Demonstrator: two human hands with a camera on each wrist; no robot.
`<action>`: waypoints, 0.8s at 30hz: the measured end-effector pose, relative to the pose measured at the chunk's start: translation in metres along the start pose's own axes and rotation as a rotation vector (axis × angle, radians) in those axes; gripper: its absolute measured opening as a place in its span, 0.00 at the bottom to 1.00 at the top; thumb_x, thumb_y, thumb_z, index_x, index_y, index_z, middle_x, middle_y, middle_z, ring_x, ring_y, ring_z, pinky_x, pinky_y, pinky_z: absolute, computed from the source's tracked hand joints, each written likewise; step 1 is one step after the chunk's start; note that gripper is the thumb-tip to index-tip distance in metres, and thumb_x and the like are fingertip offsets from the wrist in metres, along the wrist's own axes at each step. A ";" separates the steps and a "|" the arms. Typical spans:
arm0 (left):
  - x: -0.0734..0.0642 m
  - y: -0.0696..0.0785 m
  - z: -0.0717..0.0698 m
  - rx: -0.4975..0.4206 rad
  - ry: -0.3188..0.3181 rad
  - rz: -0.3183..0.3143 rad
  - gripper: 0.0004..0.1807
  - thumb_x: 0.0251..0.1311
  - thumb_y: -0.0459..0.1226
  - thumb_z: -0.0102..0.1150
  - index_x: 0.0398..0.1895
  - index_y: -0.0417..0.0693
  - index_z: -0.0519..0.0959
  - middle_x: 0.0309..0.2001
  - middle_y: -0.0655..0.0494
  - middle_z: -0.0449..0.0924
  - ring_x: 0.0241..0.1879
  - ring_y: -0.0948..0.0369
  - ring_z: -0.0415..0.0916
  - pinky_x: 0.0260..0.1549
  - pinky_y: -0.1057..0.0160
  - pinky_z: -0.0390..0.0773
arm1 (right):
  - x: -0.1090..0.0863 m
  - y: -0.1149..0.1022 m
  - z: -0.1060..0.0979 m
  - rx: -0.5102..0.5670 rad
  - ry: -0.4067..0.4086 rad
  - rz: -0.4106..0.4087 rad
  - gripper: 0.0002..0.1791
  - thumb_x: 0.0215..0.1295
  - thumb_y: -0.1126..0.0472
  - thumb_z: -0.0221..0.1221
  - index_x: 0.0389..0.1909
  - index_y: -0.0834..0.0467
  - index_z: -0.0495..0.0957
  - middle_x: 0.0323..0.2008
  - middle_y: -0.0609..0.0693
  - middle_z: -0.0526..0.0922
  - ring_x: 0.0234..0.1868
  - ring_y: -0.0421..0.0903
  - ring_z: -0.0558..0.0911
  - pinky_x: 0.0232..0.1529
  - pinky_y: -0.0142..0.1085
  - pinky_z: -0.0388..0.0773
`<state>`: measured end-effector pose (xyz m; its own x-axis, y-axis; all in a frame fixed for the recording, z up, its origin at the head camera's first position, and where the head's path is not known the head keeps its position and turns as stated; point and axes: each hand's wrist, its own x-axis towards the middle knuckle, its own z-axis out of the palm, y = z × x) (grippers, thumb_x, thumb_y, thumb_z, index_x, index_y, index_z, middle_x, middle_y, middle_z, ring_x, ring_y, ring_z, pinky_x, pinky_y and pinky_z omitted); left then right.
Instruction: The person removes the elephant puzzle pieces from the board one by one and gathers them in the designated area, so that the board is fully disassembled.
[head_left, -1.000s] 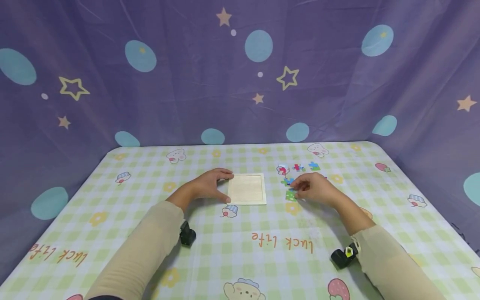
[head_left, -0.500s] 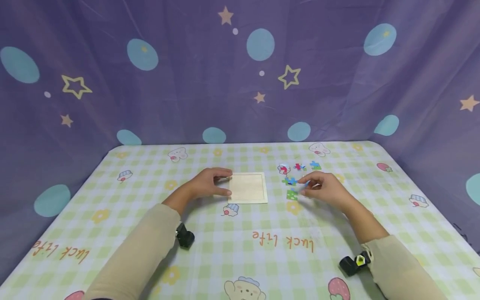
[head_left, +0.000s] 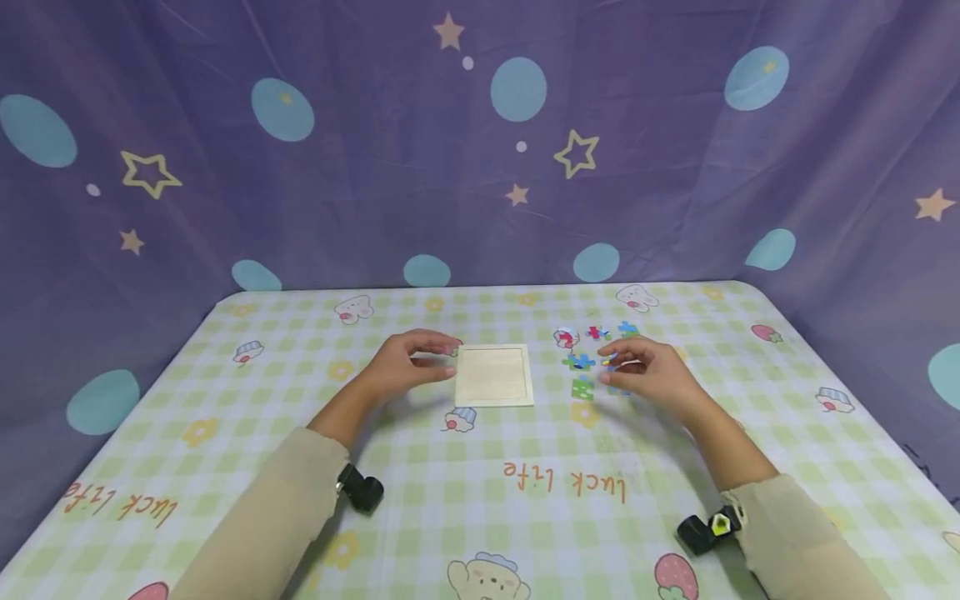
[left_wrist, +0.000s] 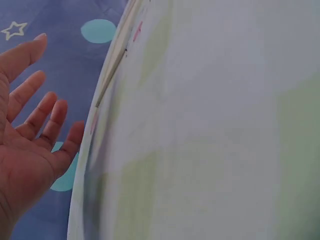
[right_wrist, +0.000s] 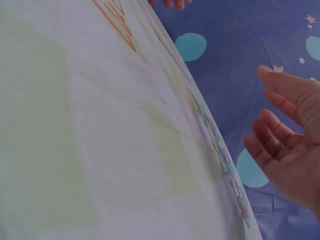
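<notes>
A square, pale wooden puzzle frame lies on the table. At its left side is my left hand, thumb and fingers spread apart; the left wrist view shows nothing in that hand. Several colourful jigsaw pieces lie to the right of the frame, among them a green piece, a blue-green piece and a red piece. Over the pieces at the right is my right hand, partly covering some of them. Its fingers are loosely bent, and the right wrist view shows the palm holding nothing.
A green-and-white checked cloth with printed cartoons covers the table. Behind it hangs a purple curtain with stars and blue ovals. Each wrist carries a small black camera, one left and one right.
My right hand has drawn back to the right from the green and blue-green pieces, uncovering them. My left hand has shifted slightly left, its thumb coming off the frame's near corner area.
</notes>
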<state>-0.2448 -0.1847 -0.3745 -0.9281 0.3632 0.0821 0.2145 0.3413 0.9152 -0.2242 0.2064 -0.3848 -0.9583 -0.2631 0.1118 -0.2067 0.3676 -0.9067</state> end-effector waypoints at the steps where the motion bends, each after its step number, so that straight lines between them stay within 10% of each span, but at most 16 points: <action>1: -0.001 0.000 0.000 -0.014 0.008 0.011 0.23 0.54 0.31 0.71 0.55 0.37 0.80 0.60 0.45 0.74 0.59 0.46 0.71 0.58 0.51 0.73 | -0.001 -0.001 0.000 0.010 0.000 0.001 0.25 0.58 0.59 0.70 0.54 0.66 0.78 0.55 0.63 0.77 0.51 0.56 0.80 0.46 0.33 0.80; 12: -0.018 0.007 -0.006 -0.058 0.148 0.131 0.24 0.51 0.27 0.71 0.54 0.34 0.79 0.59 0.46 0.72 0.57 0.42 0.70 0.56 0.51 0.74 | -0.013 -0.013 -0.011 -0.059 0.044 0.004 0.26 0.59 0.50 0.69 0.55 0.60 0.78 0.56 0.55 0.77 0.57 0.55 0.75 0.52 0.33 0.76; 24: -0.042 0.007 -0.021 -0.080 0.158 0.188 0.26 0.55 0.29 0.69 0.59 0.37 0.75 0.62 0.45 0.68 0.58 0.49 0.68 0.55 0.56 0.74 | -0.024 -0.018 -0.030 -0.138 0.069 -0.019 0.25 0.61 0.50 0.67 0.57 0.55 0.77 0.52 0.49 0.76 0.59 0.55 0.73 0.55 0.37 0.74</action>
<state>-0.2105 -0.2161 -0.3632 -0.9114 0.2721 0.3087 0.3690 0.2085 0.9058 -0.2029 0.2325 -0.3591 -0.9643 -0.2109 0.1604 -0.2455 0.4835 -0.8402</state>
